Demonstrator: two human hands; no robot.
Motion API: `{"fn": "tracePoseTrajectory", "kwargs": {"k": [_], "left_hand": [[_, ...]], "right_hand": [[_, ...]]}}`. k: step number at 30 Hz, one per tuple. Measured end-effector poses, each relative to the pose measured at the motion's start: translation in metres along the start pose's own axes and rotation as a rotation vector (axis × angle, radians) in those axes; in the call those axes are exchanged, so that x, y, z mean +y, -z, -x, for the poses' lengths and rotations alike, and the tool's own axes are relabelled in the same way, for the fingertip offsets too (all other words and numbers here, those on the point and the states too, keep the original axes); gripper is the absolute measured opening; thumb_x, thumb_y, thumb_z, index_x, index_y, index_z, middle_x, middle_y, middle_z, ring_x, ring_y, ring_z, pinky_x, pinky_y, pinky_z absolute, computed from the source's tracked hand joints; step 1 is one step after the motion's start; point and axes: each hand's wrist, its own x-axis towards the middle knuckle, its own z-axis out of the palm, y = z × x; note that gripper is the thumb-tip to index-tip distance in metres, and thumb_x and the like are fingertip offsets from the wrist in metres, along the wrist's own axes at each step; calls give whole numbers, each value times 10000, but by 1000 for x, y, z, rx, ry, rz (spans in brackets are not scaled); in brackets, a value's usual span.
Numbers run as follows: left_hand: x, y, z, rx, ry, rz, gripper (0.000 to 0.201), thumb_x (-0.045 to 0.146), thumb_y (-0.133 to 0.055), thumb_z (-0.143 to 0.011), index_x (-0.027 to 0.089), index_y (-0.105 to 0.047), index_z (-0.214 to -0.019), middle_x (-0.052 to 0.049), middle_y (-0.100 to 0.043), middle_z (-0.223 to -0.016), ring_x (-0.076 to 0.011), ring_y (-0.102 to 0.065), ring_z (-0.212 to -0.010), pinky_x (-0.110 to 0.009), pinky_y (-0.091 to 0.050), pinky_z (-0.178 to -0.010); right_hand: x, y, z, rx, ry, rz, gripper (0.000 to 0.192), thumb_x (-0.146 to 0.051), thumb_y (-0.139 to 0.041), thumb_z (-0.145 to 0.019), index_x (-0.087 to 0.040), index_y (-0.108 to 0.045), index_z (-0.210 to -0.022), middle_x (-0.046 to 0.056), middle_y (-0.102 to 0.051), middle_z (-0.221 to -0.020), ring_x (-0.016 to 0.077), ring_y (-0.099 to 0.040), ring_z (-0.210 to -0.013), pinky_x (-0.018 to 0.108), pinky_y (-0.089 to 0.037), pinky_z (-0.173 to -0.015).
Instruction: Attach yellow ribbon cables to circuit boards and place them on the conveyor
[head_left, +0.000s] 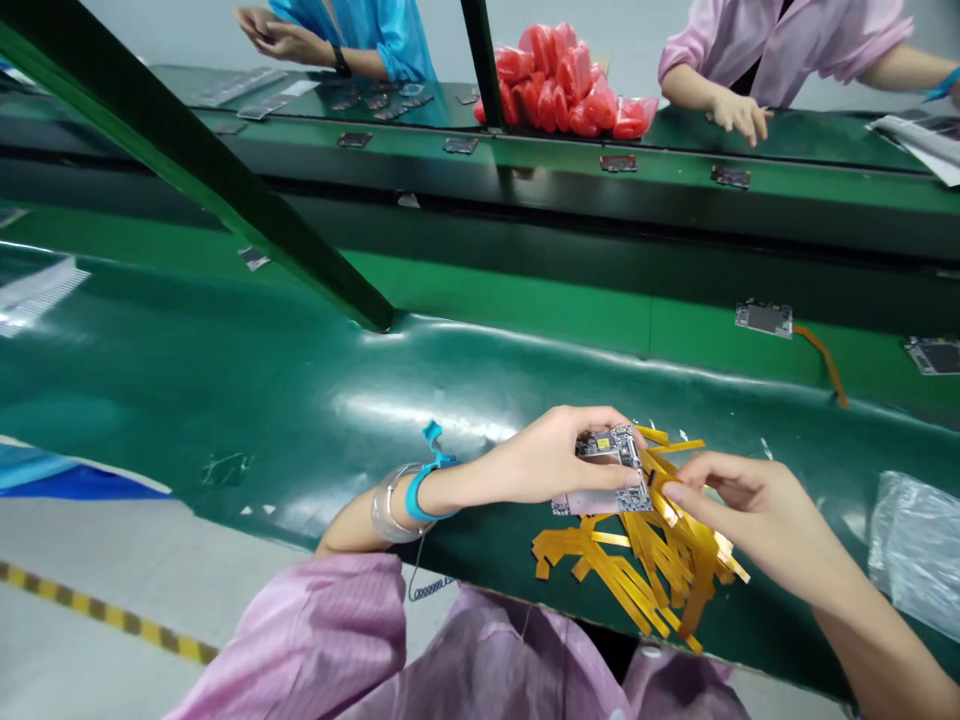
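- The left hand (pixel 551 462) grips the small circuit board (pixel 604 472) in closed fingers, just above the pile of yellow strips (pixel 637 565) on the green surface (pixel 225 380).
- The right hand (pixel 742 505) pinches one strip beside the board; a hard tug could tear it.
- A loose grip could drop the board into the pile.

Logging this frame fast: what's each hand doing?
Left hand: closed, holding a circuit board.
Right hand: pinching a yellow flex strip.
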Motion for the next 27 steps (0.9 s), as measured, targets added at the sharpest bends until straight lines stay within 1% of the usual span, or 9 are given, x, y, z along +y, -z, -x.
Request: {"fn": "tracePoseTrajectory", "kwargs": {"k": [4,7,10,12,14,16,21,24,27], "left_hand": [[2,1,3,-29,18,-51,332,315,-720,-865,205,-704,-1177,-40,-743,-1095,-212,-687,-979,-315,-531,-879],[2,1,4,-40,-7,-55,325,302,-721,-859,225,-723,-1176,-38,-742,-1120,-218,-689,-1003,-317,-530,-892],[1,0,3,-23,-7,-73,318,282,-727,-839,220,-738,-1150,-38,-751,-1053,-203,-697,-926,-294,-539,-825],[1,-1,3,-6,20,-79,328,284,-728,-831,208,-738,-1150,-39,-753,-1006,-194,-695,-874,-282,-538,-780],[0,-2,2,-6,41,-78,334,293,-729,-825,205,-737,-1147,-38,-751,-975,-192,-692,-854,-277,-536,-760],[-1,-2,2,-10,48,-73,334,304,-731,-821,204,-738,-1140,-35,-747,-945,-195,-690,-839,-273,-536,-741],[-5,-1,2,-12,37,-34,320,293,-704,-826,207,-738,-1132,-27,-751,-906,-179,-681,-759,-255,-526,-684],[-7,-1,1,-18,33,-37,323,296,-701,-822,215,-739,-1132,-26,-754,-932,-177,-682,-757,-249,-522,-678],[-7,-1,1,-21,29,-62,326,291,-710,-809,216,-738,-1125,-26,-754,-963,-175,-678,-760,-245,-517,-675]], "right_hand": [[1,-5,0,-56,-31,-48,294,-489,-688,-880,-239,-726,-729,20,-709,-737,191,-646,-684,307,-525,-625],[2,-6,3,-85,-56,-133,300,-476,-671,-900,-238,-728,-726,20,-696,-680,174,-638,-594,287,-522,-550],[0,-8,6,-90,-108,-175,294,-483,-693,-877,-241,-718,-712,-10,-618,-546,136,-549,-441,252,-434,-421],[-2,-10,7,-88,-132,-186,302,-493,-699,-866,-240,-703,-701,-29,-569,-485,121,-498,-396,242,-385,-394],[-3,-12,6,-98,-151,-199,332,-508,-683,-875,-235,-683,-686,-37,-549,-450,115,-476,-383,242,-378,-403],[-3,-15,6,-110,-159,-215,346,-509,-673,-885,-229,-667,-681,-36,-561,-447,115,-486,-394,245,-398,-431],[2,-21,5,-127,-153,-273,379,-497,-667,-902,-221,-619,-648,-20,-624,-540,125,-583,-468,251,-472,-505],[4,-23,6,-106,-155,-286,371,-495,-655,-918,-224,-623,-667,-23,-637,-550,125,-602,-484,246,-480,-520],[4,-22,6,-125,-146,-254,366,-484,-647,-928,-226,-628,-669,-24,-641,-549,126,-605,-498,251,-481,-545]]}}
